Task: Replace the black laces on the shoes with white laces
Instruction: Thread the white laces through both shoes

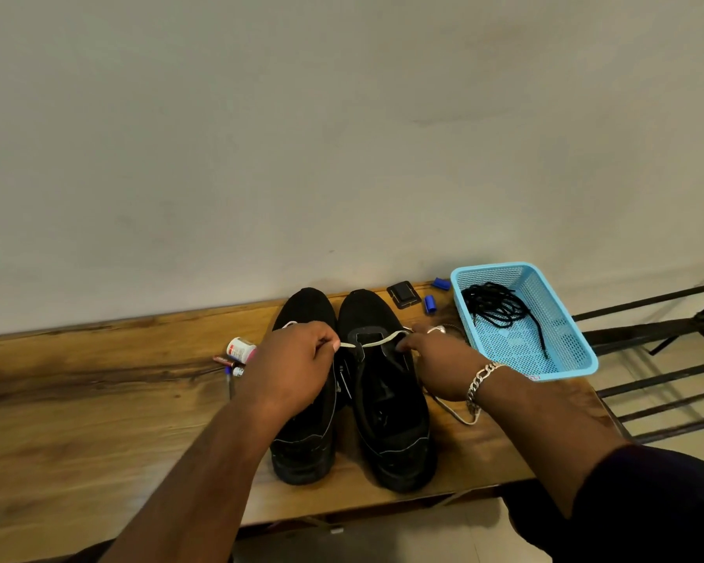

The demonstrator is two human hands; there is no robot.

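Two black shoes stand side by side on the wooden table [78,420], toes toward the wall: the left shoe [305,432] and the right shoe [387,400]. A white lace [372,341] runs across the lowest eyelets of the right shoe. My left hand [293,359] pinches one end of it over the left shoe. My right hand [435,359] pinches the other end at the right shoe's right side; the rest of that end trails on the table [460,416]. The black laces [496,308] lie bundled in a blue basket [578,359].
A small white bottle [240,349], a pen and small batteries lie left of the shoes. A black square piece [403,294] and two blue caps [430,304] sit by the wall. A dark metal rack [667,359] stands to the right of the table.
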